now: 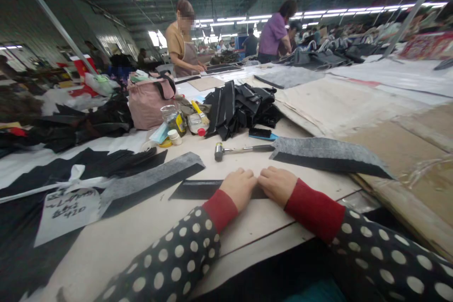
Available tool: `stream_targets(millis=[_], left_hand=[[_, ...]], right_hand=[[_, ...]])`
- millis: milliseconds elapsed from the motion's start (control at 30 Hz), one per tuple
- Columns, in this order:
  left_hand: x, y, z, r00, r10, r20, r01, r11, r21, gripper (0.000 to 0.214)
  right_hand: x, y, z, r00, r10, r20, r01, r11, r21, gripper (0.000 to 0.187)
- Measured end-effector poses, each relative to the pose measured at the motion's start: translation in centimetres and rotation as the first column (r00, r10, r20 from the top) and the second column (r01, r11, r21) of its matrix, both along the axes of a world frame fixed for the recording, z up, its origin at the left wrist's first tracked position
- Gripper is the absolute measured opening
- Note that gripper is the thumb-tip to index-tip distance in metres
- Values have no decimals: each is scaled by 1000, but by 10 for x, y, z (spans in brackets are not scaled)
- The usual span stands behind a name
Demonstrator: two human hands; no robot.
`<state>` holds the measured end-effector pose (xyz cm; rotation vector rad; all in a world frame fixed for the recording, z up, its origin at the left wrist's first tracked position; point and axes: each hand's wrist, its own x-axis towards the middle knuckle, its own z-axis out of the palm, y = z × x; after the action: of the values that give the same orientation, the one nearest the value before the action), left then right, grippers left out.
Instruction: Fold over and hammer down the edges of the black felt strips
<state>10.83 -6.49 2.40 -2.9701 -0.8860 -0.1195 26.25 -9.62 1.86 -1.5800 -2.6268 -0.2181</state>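
My left hand (pixel 239 188) and my right hand (pixel 277 184) lie side by side on a dark strip of fabric (pixel 198 189) on the worktable. The fingers of both are curled down, pressing on the strip. A small hammer (pixel 231 150) lies just beyond my hands. A grey felt strip (pixel 152 180) lies to the left and a larger grey felt piece (pixel 329 155) to the right.
A heap of black fabric pieces (pixel 240 106), a pink bag (pixel 146 101), jars and glue bottles (pixel 177 125) sit further back. A paper tag (pixel 69 210) lies at left on black cloth. Other people stand working at far tables.
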Motion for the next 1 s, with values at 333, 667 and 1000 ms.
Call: stream_targets(millis=[333,667,1000], left_hand=[[-14,7,-4,963,242,117,-218,957,-191,23],[-19,-1,11,914,69,399,-102,993,61,16],[-5,-12,-6,908,-138,396,187,979,-86,31]], right_hand=[[5,-4,-10,902,-147,-407,105,987,-125,21],[-2,23,42,936,0,-353,-110,950,-292,23],[21,133,132,502,-345,-793,374,914,-161,22]])
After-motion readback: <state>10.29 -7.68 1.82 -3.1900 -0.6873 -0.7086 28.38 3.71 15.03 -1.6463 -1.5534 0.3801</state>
